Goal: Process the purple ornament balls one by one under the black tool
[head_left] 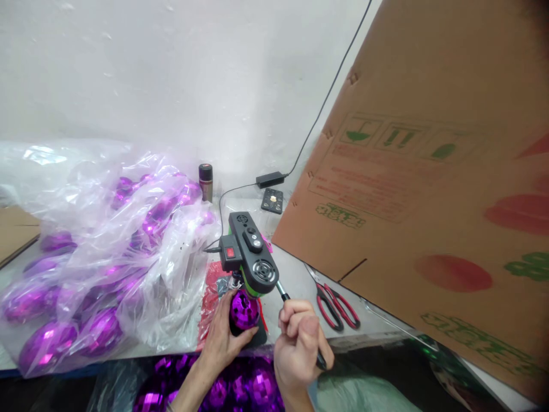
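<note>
A small black and green press machine [249, 252] with a red switch stands on the white table near its front edge. Under its head sits a shiny purple faceted ball [243, 309]. My left hand [223, 337] cups that ball from the left, fingers wrapped round it. My right hand [300, 343] is closed in a fist on the machine's black-gripped lever [283, 293], which slants down to the right.
A clear plastic bag [98, 252] of purple balls fills the left of the table. More purple balls [240, 389] lie below the table edge. Red-handled scissors [334, 306] lie right of the machine. A large cardboard sheet [429, 189] leans at the right. A spray can [206, 182], power adapter [270, 179] and black keypad [273, 201] sit by the wall.
</note>
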A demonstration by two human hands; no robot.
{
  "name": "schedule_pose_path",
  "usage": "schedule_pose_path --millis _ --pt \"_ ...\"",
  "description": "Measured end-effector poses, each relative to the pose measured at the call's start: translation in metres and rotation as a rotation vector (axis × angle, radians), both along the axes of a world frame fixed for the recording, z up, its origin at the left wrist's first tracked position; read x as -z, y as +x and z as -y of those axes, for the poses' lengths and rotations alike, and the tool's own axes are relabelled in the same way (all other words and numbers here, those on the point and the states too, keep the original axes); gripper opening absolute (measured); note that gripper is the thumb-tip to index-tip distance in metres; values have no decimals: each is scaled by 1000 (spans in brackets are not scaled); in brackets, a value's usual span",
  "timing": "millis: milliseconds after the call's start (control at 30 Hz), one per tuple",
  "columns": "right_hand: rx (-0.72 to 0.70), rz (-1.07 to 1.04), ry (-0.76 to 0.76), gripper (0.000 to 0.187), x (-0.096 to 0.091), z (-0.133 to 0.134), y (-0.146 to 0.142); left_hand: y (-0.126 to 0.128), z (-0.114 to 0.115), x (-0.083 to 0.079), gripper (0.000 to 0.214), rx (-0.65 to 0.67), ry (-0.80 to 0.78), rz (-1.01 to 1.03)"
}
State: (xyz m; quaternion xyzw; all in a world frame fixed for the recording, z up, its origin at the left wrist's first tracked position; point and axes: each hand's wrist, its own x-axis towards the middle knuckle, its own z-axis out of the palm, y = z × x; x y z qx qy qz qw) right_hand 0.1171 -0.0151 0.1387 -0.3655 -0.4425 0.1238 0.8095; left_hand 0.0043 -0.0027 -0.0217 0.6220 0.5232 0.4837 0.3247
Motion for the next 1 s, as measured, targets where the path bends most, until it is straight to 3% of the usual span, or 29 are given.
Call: schedule_pose_path --millis 667,1000 --pt "-35 -69 -12 53 5 -1 0 3 0 1 85 4 -3 1" --pt "-93 -93 56 53 24 -1 -4 0 -2 -3 85 20 -21 -5"
